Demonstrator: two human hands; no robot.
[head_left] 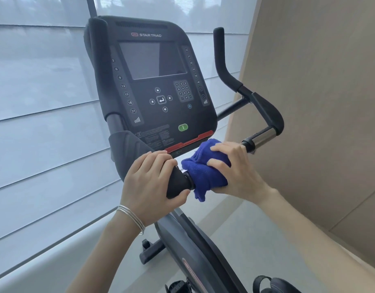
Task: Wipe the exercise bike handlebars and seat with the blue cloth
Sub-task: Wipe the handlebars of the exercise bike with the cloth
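A black exercise bike fills the middle of the head view, with its console (152,81) tilted toward me. My right hand (235,168) presses the folded blue cloth (203,172) around the near handlebar, just below the console. My left hand (152,178) grips the black padded left end of the handlebar (178,182), touching the cloth's edge. The right handlebar (264,111) curves up and away, with a chrome sensor grip (264,137) beyond my right hand. The seat is not in view.
A window with pale blinds (44,102) covers the left side. A beige wall (319,102) stands close on the right. The bike's frame (193,250), its base foot (148,248) and a pedal strap (264,282) show below on the grey floor.
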